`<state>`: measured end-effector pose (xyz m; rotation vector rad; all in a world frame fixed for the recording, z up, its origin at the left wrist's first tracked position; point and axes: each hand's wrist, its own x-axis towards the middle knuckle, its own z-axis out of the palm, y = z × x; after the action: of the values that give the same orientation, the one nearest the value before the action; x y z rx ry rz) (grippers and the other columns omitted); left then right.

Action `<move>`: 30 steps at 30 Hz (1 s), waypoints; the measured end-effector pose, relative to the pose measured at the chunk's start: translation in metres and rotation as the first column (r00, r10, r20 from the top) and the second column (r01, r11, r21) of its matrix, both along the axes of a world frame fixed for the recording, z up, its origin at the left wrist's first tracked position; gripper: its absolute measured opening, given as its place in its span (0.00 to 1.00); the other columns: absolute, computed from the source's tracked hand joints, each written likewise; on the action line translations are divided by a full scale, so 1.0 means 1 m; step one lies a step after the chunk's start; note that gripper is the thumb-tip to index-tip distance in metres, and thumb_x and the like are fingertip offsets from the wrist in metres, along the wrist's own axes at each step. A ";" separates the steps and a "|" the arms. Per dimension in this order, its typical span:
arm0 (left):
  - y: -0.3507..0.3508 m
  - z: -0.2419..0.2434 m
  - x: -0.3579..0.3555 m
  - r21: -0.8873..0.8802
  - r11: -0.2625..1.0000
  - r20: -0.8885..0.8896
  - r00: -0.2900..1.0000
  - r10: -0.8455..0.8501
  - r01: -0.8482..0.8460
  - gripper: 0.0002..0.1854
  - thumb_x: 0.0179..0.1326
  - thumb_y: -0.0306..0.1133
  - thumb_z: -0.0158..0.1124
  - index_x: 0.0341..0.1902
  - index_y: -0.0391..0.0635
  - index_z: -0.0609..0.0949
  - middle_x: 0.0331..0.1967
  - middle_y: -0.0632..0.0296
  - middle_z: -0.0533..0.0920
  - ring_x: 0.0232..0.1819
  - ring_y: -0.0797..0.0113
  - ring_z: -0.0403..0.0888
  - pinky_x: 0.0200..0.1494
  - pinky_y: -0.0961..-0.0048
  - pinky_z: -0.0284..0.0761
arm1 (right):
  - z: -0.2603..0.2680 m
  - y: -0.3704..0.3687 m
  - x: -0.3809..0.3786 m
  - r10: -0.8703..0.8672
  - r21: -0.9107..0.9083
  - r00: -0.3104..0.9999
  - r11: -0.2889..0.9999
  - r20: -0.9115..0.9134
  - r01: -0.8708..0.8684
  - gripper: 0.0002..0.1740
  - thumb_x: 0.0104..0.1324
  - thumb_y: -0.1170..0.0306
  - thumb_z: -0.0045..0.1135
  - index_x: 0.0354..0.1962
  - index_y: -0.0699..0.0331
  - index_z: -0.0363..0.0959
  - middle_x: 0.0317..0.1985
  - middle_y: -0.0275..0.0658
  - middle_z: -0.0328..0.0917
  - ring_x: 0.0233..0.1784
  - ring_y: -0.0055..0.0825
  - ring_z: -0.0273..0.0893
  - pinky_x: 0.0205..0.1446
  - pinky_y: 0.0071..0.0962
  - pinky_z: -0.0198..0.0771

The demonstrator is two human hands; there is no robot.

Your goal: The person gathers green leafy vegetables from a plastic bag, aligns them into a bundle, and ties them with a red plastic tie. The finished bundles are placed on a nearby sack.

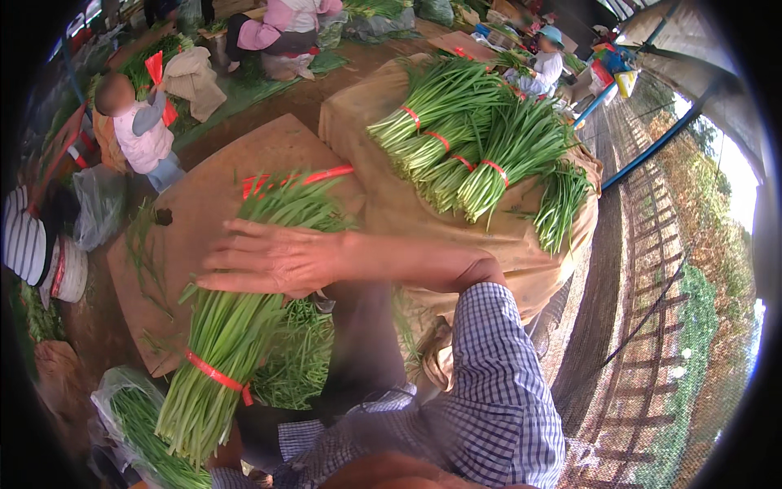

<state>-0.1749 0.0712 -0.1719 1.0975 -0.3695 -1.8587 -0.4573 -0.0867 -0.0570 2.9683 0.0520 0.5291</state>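
A large bundle of garlic chives [217,342], bound with a red band [214,370], slants in front of me with its pale stem ends towards my body. My right hand [275,257] lies flat across its leaves, palm down and fingers slightly apart, gripping nothing. Part of my left forearm [230,445] shows beside the stems. The left hand itself is hidden behind the bundle, so its grip cannot be seen. Under the leaf tips is a brown board [208,165], with red strips [327,173] lying on it.
Several banded chive bundles [452,134] lie on a cloth-covered stack [379,91] ahead right. Loose greens [299,351] lie below my hands. A plastic bag of chives [131,415] stands at left. A child [143,128] holds red strips beyond the board; other people sit farther back.
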 end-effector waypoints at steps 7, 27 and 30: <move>-0.147 0.065 -0.082 -0.305 0.880 0.105 0.931 -0.349 0.364 0.26 0.70 0.54 0.46 0.55 0.42 0.74 0.49 0.56 0.80 0.44 0.61 0.82 0.49 0.62 0.78 | 0.101 -0.059 -0.078 -0.275 -0.056 0.942 0.955 0.194 0.291 0.41 0.43 0.72 0.64 0.58 0.62 0.64 0.51 0.43 0.72 0.55 0.46 0.70 0.60 0.43 0.64; -0.177 -0.089 0.020 0.160 0.902 0.422 0.798 -0.430 0.401 0.24 0.71 0.48 0.48 0.54 0.38 0.73 0.42 0.51 0.81 0.44 0.59 0.82 0.48 0.63 0.79 | -0.032 -0.328 -0.360 -0.952 -0.507 0.304 0.276 -0.027 0.816 0.47 0.54 0.78 0.58 0.71 0.51 0.48 0.67 0.39 0.59 0.68 0.40 0.61 0.67 0.47 0.61; -0.163 -0.081 0.019 0.114 0.939 0.379 0.859 -0.344 0.326 0.23 0.70 0.47 0.51 0.52 0.37 0.74 0.41 0.51 0.81 0.43 0.60 0.82 0.47 0.65 0.78 | 0.001 -0.323 -0.349 -0.972 -0.598 0.172 0.233 -0.158 0.767 0.45 0.56 0.78 0.56 0.70 0.54 0.48 0.65 0.41 0.60 0.67 0.41 0.62 0.65 0.45 0.63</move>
<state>-0.1558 -0.0921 -0.2526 1.5233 -0.7990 -1.9424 -0.8059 -0.4093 -0.0558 2.0082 -1.3388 -0.4397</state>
